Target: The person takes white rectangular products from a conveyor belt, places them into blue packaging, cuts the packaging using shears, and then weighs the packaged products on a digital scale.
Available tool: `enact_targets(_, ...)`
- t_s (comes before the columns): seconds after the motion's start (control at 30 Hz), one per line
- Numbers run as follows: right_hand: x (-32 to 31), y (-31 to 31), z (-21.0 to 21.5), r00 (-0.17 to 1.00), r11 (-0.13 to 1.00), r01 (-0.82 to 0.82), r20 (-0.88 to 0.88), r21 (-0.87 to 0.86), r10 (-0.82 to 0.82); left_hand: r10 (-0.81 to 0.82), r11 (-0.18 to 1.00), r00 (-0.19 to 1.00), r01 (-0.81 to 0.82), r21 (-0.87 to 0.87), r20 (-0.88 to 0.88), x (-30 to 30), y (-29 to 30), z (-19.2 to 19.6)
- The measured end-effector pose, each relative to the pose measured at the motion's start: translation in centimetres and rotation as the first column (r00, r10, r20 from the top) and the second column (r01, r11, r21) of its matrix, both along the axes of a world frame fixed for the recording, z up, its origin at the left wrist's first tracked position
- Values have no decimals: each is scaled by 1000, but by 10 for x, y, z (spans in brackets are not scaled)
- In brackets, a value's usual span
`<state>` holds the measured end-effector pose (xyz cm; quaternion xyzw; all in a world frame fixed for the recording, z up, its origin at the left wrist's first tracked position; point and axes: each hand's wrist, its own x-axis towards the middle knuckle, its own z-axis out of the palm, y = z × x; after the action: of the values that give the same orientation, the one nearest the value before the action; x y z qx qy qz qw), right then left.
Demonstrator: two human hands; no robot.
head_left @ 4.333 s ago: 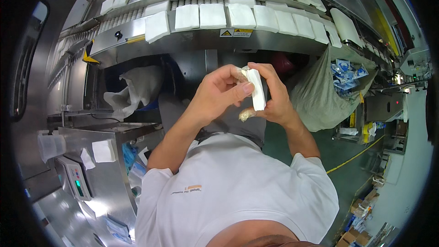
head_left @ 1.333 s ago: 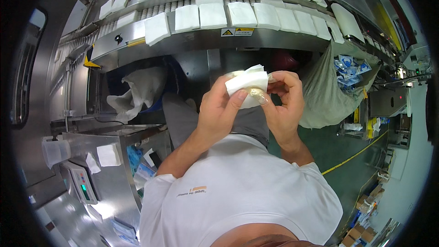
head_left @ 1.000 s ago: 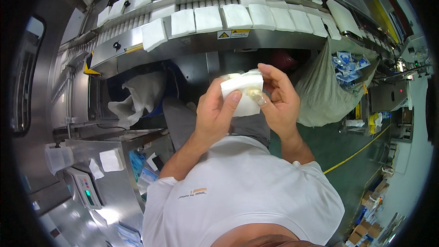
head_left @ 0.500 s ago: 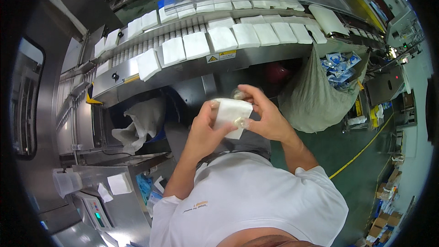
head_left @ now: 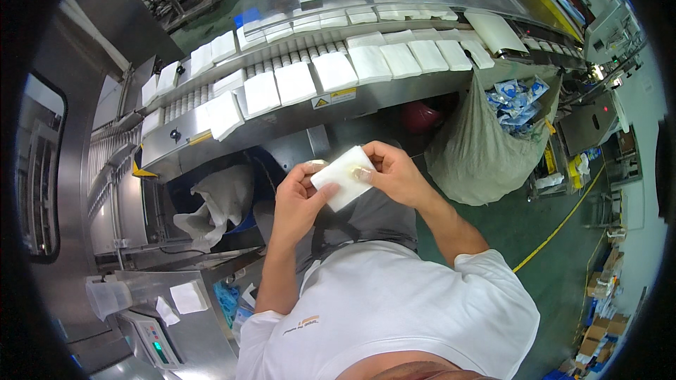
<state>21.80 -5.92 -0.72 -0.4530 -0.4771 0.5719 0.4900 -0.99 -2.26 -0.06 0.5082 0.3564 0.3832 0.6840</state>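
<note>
Pinching the white pad (head_left: pixel 343 181) from its left side, the left hand (head_left: pixel 294 193) lays its thumb on the upper face while its fingers curl at the edge, partly hidden beneath. The right hand (head_left: pixel 394 174) grips the opposite side, thumb pressed on the face, forefinger at the far right corner; its thumb tip wears a clear covering (head_left: pixel 362 174). Both hands are nearly closed, with only the pad's thickness between thumb and fingers. The pad is held flattish and turned cornerwise, above the grey trousers (head_left: pixel 377 222).

Beyond the hands, a dark gap separates them from the steel front edge of the conveyor (head_left: pixel 282 115), where a row of white pads (head_left: pixel 296 83) lies, some overhanging that edge. A red tub (head_left: pixel 421 117) sits below it. To the right, well apart from the right hand, hangs a pale cloth sack (head_left: pixel 461 158) with blue packets (head_left: pixel 517 102) at its mouth; green floor (head_left: pixel 486 232) stretches out past the right forearm. On the left, a bin (head_left: pixel 269 169) with a pale bag (head_left: pixel 222 193) stands beyond the left hand. Nearer the body, left of that forearm, a steel table (head_left: pixel 208 331) carries a scale (head_left: pixel 151 338) and another pad (head_left: pixel 189 297).
</note>
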Motion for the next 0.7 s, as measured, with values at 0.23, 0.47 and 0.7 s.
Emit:
enact_targets(0.23,2,8,-2,977,983,-162,125,-90,172,-56,995,977,72,72,-205,-11,7,-3)
enact_targets(0.47,6,23,2,997,993,-78,-25,-85,76,0,1000,999,1,-9,54,-18,16,-4)
enact_targets(0.7,78,89,56,920,936,316,190,153,-342,-43,999,996,43,-1,73,-28,9,-15)
